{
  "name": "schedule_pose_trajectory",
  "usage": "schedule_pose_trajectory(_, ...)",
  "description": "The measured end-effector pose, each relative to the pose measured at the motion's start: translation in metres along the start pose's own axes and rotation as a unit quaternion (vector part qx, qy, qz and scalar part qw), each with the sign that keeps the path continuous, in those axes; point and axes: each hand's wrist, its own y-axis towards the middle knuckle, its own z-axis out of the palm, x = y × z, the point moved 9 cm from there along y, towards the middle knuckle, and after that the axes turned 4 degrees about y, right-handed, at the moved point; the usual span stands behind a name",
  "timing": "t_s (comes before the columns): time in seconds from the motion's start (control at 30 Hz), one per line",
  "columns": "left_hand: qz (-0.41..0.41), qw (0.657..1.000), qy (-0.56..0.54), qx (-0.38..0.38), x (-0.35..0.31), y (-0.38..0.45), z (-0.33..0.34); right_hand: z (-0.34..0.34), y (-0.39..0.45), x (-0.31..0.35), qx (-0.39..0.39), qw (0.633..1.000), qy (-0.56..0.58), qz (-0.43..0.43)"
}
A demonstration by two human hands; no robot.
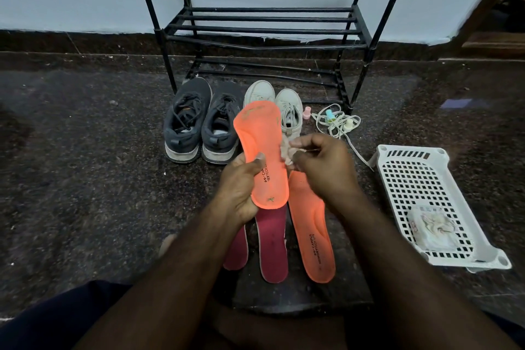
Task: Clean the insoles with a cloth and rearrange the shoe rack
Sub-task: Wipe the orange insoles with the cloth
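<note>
The floor (85, 179) is showing as dark speckled stone with a dull sheen. The shoe rack (267, 28) is looking like black matt metal tubing. At right, the white basket (403, 176) is appearing as perforated plastic. The orange insole (262, 145) is looking like soft, matt foam.

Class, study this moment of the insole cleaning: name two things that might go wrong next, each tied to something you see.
1. The cloth is a small wad in the right hand; it might miss much of the held orange insole.
2. The three insoles lying on the floor, like the maroon insole, may pick up grit there.
</note>
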Motion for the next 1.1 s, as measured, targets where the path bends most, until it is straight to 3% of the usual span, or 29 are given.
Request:
schedule_pose_trajectory(0.07,-0.011,0.999,-0.025,0.018,0.001,0.0,0.002,-0.013,0.003,0.005,-0.002,0.996,0.085,0.013)
schedule_pose_trajectory(0.17,-0.031,0.996,-0.069,0.038,0.002,-0.002,0.006,-0.021,0.007,0.009,0.024,0.995,0.094,0.022)
schedule_pose_trajectory(0.27,-0.033,0.997,-0.064,0.03,0.004,0.0,0.006,-0.008,0.0,0.007,0.058,0.998,-0.033,0.012)
schedule_pose_trajectory(0.37,0.0,1.0,-0.015,0.0,0.002,0.003,0.002,0.009,-0.006,0.012,0.057,0.969,-0.231,-0.071)
schedule_pose_trajectory(0.53,0.015,0.998,-0.049,-0.023,0.001,0.003,-0.001,0.024,-0.012,0.002,0.065,0.96,-0.265,-0.058)
schedule_pose_trajectory(0.67,0.004,0.995,-0.092,-0.033,0.002,0.005,-0.005,0.028,-0.017,-0.008,0.073,0.974,-0.212,-0.023)
schedule_pose_trajectory(0.83,0.021,0.993,-0.116,-0.02,-0.009,0.008,-0.007,0.049,-0.032,-0.029,0.167,0.983,-0.013,0.079)
schedule_pose_trajectory(1.0,0.045,0.997,-0.068,-0.01,-0.021,0.003,-0.007,0.019,-0.008,-0.013,0.051,0.997,-0.05,0.005)
schedule_pose_trajectory(1.1,0.019,0.997,-0.066,0.045,-0.018,-0.002,0.004,0.008,-0.005,0.002,0.026,0.998,-0.05,-0.031)
